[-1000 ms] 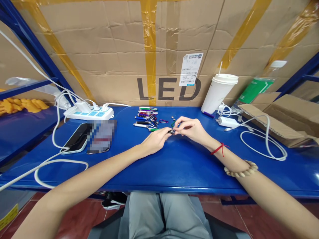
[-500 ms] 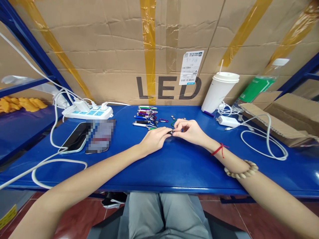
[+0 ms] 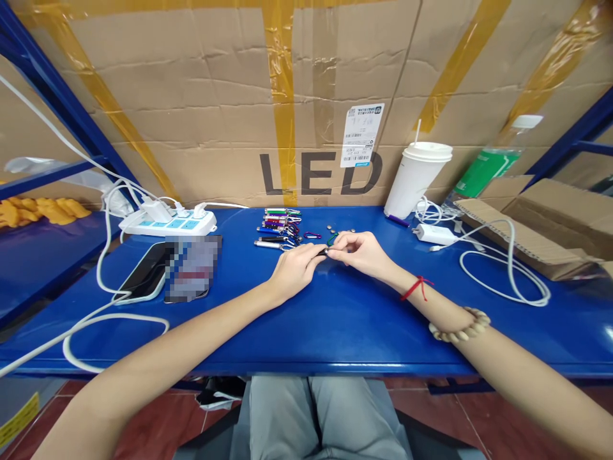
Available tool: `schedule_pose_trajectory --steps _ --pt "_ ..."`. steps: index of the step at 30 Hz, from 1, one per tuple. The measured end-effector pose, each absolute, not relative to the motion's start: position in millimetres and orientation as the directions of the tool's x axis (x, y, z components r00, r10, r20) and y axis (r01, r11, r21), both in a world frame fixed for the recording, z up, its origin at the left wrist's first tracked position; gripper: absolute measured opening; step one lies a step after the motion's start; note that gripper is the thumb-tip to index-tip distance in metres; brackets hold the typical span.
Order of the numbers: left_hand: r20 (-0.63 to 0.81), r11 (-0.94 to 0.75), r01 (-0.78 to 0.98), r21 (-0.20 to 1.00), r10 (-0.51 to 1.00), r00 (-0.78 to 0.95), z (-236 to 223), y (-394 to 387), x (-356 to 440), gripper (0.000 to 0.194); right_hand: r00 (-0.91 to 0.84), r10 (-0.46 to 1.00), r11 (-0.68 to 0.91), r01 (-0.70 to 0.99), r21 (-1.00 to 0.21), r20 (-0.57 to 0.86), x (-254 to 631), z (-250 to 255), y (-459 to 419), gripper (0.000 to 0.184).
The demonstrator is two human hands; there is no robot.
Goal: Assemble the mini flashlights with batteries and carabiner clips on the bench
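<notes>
Blue table (image 3: 278,338) lies under my grip: left hand (image 3: 293,269) and right hand (image 3: 360,253) pinch a little dark tube (image 3: 322,252). If I pinch loosely, it could drop by the green clip (image 3: 330,239) beyond.

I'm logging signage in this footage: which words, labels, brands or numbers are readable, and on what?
"LED": printed on the cardboard.
White label stuck there: characters and numbers too small to read surely.
Green bottle label: too blurred.
Yellow label, lower left: too blurred.

Penlights (image 3: 271,230) lie between power strip (image 3: 165,225) and cup (image 3: 416,182) on the table (image 3: 306,332)
</notes>
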State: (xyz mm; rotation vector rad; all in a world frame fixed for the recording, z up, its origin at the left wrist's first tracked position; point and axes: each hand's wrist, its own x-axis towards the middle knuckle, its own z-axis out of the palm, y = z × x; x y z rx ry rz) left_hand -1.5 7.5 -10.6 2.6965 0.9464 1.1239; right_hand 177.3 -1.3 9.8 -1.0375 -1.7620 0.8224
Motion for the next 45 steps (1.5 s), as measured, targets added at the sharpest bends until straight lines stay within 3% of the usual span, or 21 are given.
schedule_pose_trajectory --steps 6,13,16,19,22,24,29,36,45 --pt "0.592 -0.805 0.512 0.298 0.577 0.562 -9.6 8.0 -1.4 0.024 -0.247 0.922 0.362 0.268 -0.893 0.299 181.7 11.5 0.3 0.034" --pt "0.584 -0.848 0.383 0.368 0.531 0.614 -5.5 5.3 -1.7 0.025 -0.239 0.967 0.154 0.265 -0.952 0.090 185.6 8.8 5.3 0.039" --pt "0.565 -0.820 0.403 0.406 0.572 0.595 -5.1 6.0 -0.9 0.021 -0.174 0.972 0.205 0.286 -0.936 0.159 185.1 6.5 6.4 0.040" --pt "0.535 -0.774 0.424 0.470 0.632 0.561 -4.2 6.4 0.5 0.020 -0.139 0.933 0.359 0.315 -0.879 0.331 183.5 8.6 3.4 0.037" --pt "0.503 -0.731 0.457 0.506 0.681 0.533 -3.2 5.8 1.5 0.021 -0.188 0.825 0.560 0.390 -0.731 0.533 182.8 14.7 -2.2 0.026" --pt "0.504 -0.721 0.480 0.499 0.693 0.516 -3.0 5.3 1.8 0.021 -0.245 0.767 0.634 0.431 -0.642 0.593 183.5 18.1 -4.9 0.021" --pt "0.495 -0.728 0.471 0.499 0.685 0.535 -2.2 3.9 0.7 0.023 -0.366 0.694 0.718 0.407 -0.564 0.620 185.7 19.1 -4.1 0.014" --pt "0.421 -0.754 0.450 0.479 0.647 0.636 1.5 0.4 -5.1 0.023 -0.462 0.661 0.750 0.382 -0.540 0.591 186.5 11.7 -3.4 0.020" --pt "0.346 -0.729 0.487 0.480 0.668 0.659 -3.9 -0.6 -7.9 0.008 -0.510 0.621 0.783 0.389 -0.484 0.595 188.5 3.3 -1.2 0.015"
